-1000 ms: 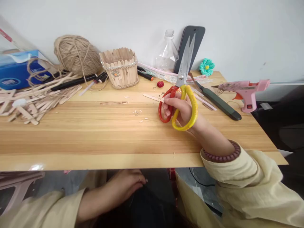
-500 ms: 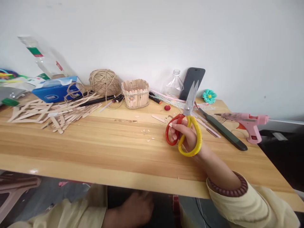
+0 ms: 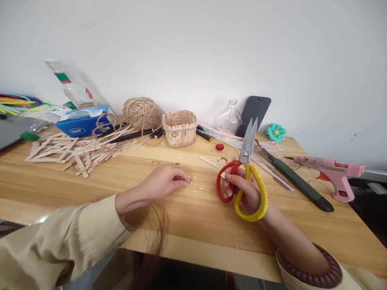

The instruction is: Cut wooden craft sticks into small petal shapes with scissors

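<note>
My right hand (image 3: 246, 189) is closed around scissors (image 3: 248, 147) with one red and one yellow handle, their blades pointing up and slightly parted. Between its thumb and fingertips sits a small pale wood chip (image 3: 223, 175). On the tabletop rests my left hand (image 3: 165, 181), fingers drawn together in a pinch beside several small wood scraps (image 3: 195, 191). Whether a scrap is inside that pinch cannot be made out. Behind the left hand stands a small basket (image 3: 181, 131) made of wooden sticks. A cut stick (image 3: 208, 162) lies between the hands.
Loose wooden sticks (image 3: 86, 159), a blue tissue pack (image 3: 81, 125) and a twine ball (image 3: 141, 114) are at the left. A phone (image 3: 255, 114) leans on the wall. Right of the scissors lie a dark green knife-like tool (image 3: 299, 181) and a pink glue gun (image 3: 337, 171).
My left hand has come up from below the table edge onto the tabletop, beside the wood scraps. My right hand still holds the scissors and chip. The view has shifted slightly.
</note>
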A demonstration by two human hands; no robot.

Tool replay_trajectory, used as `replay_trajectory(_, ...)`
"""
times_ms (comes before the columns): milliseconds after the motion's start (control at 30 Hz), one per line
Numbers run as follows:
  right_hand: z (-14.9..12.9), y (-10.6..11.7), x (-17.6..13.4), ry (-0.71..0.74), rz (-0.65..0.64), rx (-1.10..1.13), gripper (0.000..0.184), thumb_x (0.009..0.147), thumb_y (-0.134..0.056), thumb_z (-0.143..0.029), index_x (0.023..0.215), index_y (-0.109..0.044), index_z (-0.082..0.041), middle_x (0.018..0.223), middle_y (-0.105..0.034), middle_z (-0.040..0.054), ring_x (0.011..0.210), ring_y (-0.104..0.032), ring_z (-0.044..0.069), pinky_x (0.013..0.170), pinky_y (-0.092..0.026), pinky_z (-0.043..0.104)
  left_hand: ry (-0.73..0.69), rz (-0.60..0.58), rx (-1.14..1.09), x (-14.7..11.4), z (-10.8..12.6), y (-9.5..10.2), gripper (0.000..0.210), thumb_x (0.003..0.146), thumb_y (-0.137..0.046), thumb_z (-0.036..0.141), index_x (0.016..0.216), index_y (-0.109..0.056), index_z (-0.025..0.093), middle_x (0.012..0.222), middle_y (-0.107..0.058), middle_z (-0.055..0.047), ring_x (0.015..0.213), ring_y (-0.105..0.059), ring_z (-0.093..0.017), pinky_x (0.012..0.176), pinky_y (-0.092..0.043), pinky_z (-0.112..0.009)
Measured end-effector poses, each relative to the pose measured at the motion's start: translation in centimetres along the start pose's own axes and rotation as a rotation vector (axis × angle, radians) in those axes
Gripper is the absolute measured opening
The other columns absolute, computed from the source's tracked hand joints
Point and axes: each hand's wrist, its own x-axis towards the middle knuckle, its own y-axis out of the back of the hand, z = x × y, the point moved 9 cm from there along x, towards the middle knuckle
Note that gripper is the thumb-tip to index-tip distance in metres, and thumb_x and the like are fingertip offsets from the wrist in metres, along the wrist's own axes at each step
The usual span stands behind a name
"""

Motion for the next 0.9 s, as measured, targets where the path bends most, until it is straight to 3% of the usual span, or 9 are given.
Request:
replay_trajectory(100, 0.1, 0.1, 0.1, -0.019, 0.011, 0.002, 0.017, 0.076, -0.061, -0.026, 0.062, -0.055, -0.019, 0.047, -0.052, -0.0049, 0.040, -0.046, 0.010, 0.040, -0.037, 0.022, 0.010, 0.021, -0.026, 0.2, -0.7, 0.2, 0.016, 0.080, -0.056, 0.020, 0.086, -0.070, 0.018, 0.092, -0.073, -0.004, 0.083, -0.065, -0.017, 0.077, -0.048, -0.028)
replay_trajectory(233, 0.2, 0.1, 0.1, -0.047, 0.024, 0.001, 0.019, 0.075, -0.062, -0.026, 0.059, -0.054, -0.019, 0.045, -0.051, -0.0049, 0.039, -0.046, 0.010, 0.040, -0.036, 0.022, 0.033, 0.064, 0.028, -0.9, -1.0, 0.8, 0.015, 0.080, -0.055, 0.020, 0.084, -0.068, 0.017, 0.083, -0.071, -0.003, 0.073, -0.063, -0.016, 0.067, -0.047, -0.027)
replay_trajectory(433, 0.3, 0.3, 0.1, -0.085, 0.064, -0.006, 0.020, 0.072, -0.064, -0.027, 0.057, -0.054, -0.019, 0.045, -0.051, -0.0046, 0.039, -0.046, 0.009, 0.039, -0.035, 0.022, -0.135, 0.021, 0.305, -0.6, 0.7, -0.6, 0.007, 0.079, -0.060, 0.018, 0.075, -0.066, 0.020, 0.078, -0.070, 0.000, 0.079, -0.061, -0.018, 0.077, -0.044, -0.032)
replay_trajectory(533, 0.3, 0.5, 0.1, -0.095, 0.090, -0.007, 0.019, 0.069, -0.066, -0.029, 0.057, -0.054, -0.019, 0.047, -0.051, -0.0047, 0.039, -0.046, 0.009, 0.038, -0.035, 0.023, -0.209, 0.042, 0.284, -0.1, 1.6, -1.1, 0.010, 0.083, -0.057, 0.019, 0.081, -0.067, 0.019, 0.083, -0.071, -0.002, 0.079, -0.061, -0.018, 0.079, -0.044, -0.034)
replay_trajectory(700, 0.3, 0.5, 0.1, -0.108, 0.105, -0.004, 0.018, 0.068, -0.068, -0.028, 0.058, -0.056, -0.020, 0.048, -0.051, -0.0047, 0.038, -0.045, 0.010, 0.038, -0.034, 0.024, -0.381, -0.050, 0.402, -0.2, 3.2, -3.0, 0.017, 0.087, -0.055, 0.025, 0.095, -0.069, 0.023, 0.088, -0.069, -0.004, 0.082, -0.056, -0.019, 0.075, -0.043, -0.033)
replay_trajectory(900, 0.6, 0.5, 0.2, -0.124, 0.087, 0.007, 0.019, 0.070, -0.068, -0.031, 0.059, -0.057, -0.021, 0.048, -0.051, -0.0045, 0.038, -0.044, 0.009, 0.038, -0.034, 0.023, -0.393, 0.094, 0.431, -0.2, 2.7, -1.5, 0.020, 0.088, -0.052, 0.025, 0.094, -0.071, 0.019, 0.083, -0.069, -0.005, 0.076, -0.052, -0.019, 0.067, -0.042, -0.031)
